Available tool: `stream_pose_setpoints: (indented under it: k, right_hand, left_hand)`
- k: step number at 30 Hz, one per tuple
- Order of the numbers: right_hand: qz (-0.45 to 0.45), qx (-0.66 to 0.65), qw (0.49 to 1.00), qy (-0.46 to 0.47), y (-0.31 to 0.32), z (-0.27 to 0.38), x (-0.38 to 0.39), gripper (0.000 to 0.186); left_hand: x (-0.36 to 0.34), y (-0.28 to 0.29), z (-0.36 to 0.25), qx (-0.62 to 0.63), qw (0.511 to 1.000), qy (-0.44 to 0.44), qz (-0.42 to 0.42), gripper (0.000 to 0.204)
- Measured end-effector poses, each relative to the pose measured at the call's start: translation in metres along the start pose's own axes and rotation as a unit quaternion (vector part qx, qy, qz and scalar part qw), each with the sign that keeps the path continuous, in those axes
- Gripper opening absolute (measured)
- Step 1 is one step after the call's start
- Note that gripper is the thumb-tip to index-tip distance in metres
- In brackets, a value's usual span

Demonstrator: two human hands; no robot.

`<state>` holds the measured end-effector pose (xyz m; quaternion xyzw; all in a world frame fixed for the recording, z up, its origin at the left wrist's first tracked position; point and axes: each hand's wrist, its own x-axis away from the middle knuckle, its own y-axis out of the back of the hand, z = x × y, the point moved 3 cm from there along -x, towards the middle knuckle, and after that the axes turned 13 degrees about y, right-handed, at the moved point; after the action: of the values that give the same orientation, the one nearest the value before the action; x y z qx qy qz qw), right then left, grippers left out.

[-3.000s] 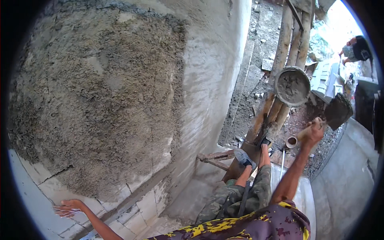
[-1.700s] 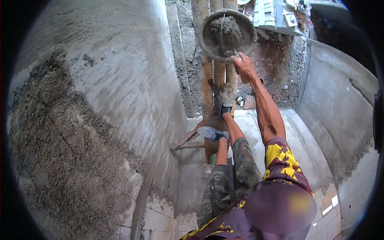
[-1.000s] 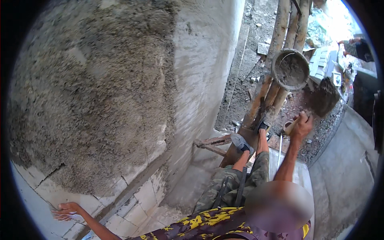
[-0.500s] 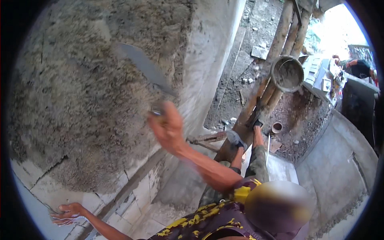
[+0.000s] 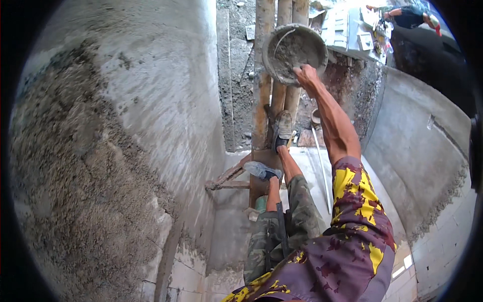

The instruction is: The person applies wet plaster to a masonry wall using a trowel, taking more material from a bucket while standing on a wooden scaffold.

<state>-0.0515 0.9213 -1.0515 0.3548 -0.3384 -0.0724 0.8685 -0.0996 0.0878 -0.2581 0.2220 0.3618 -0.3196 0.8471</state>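
Note:
A round bucket [image 5: 267, 56] with a thin wire handle stands on the wooden poles, with grey wet mortar [image 5: 296, 46] inside. My right hand [image 5: 308, 78] reaches over its near rim, fingers curled closed. The trowel seen in this hand in the earlier view is hardly visible now; its blade is hidden at the mortar. My left hand is out of view. On the left is a wall with rough, dark plaster [image 5: 75, 166] low down and smoother grey plaster [image 5: 156, 85] beside it.
Wooden poles [image 5: 260, 105] run away from my feet on a narrow plank. Near them lie a small round pot [image 5: 316, 117] and a long pale rod [image 5: 322, 171]. A curved grey wall [image 5: 422, 121] bounds the right. Another person [image 5: 410, 18] bends at the far right.
My right hand has moved from the rough wall to the bucket, and the trowel blade has gone out of sight. The view has turned; my left hand has left it.

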Motion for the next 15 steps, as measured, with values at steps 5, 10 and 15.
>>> stream_pose_setpoints:
  k: [5,10,15]
  right_hand:
    - [0.045,-0.176,0.983,0.001,0.010,0.006,0.039,0.039]
    - [-0.034,-0.098,0.989,0.105,0.000,-0.032,0.064,0.035]
    - [-0.032,-0.324,0.944,-0.047,0.006,0.039,0.116,0.026]
  left_hand:
    - [-0.018,-0.002,0.008,-0.052,0.998,-0.019,0.014,0.051]
    - [-0.021,-0.016,0.033,-0.118,0.992,-0.015,0.031,0.050]
    - [-0.077,-0.017,0.120,-0.472,0.880,-0.017,0.046,0.048]
